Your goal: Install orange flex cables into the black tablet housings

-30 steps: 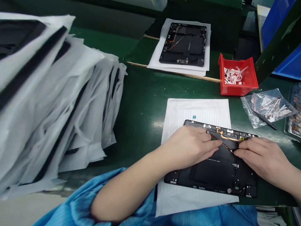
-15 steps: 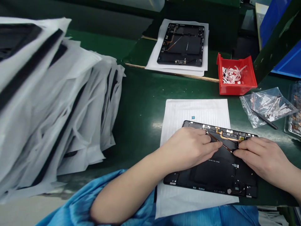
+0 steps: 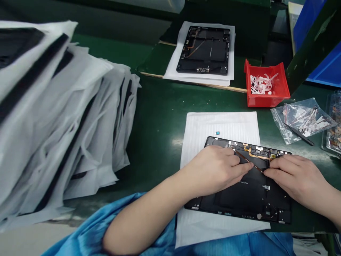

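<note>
Fingers pressed together on both our hands, left hand and right hand meeting over a thin brown flex cable on a black tablet back panel at 1 o'clock. Can't tell if they're pinching it; panel print's too tiny to read. Red bin further out at 1, second panel at 12.

Black tablet back housing flat on white sheet; thin brown strip diagonally across upper part.
</note>
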A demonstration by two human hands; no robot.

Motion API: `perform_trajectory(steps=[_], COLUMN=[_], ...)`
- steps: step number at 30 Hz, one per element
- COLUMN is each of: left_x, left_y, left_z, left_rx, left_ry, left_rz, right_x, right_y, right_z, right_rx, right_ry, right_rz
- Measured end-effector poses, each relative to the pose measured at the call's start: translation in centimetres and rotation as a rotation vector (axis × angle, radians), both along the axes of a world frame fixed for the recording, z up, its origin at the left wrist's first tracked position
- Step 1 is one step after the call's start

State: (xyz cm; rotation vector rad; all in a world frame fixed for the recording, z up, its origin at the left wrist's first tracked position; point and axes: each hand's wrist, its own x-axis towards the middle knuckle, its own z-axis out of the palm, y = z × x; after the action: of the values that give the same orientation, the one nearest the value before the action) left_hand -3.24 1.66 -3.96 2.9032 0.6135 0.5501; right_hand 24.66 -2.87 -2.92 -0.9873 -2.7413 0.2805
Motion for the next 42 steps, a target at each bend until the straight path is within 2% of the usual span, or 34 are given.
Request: perform_trajectory(steps=[22,42], left_x=[0.78,0.99], left_y=[-0.42,-0.37], left_z=[0.38,0.24], left_rx=[-0.008,-0.021], left_ry=[0.062,0.032], left_rz=[-0.034,-0.049], right_x=[-0.13,-0.41], right_y=[0.0,-0.01], right_z=[-0.09,0.01], right_rx=[-0.007,-0.012], right_ry=[0.005,0.016], right_rz=[-0.011,-0.016])
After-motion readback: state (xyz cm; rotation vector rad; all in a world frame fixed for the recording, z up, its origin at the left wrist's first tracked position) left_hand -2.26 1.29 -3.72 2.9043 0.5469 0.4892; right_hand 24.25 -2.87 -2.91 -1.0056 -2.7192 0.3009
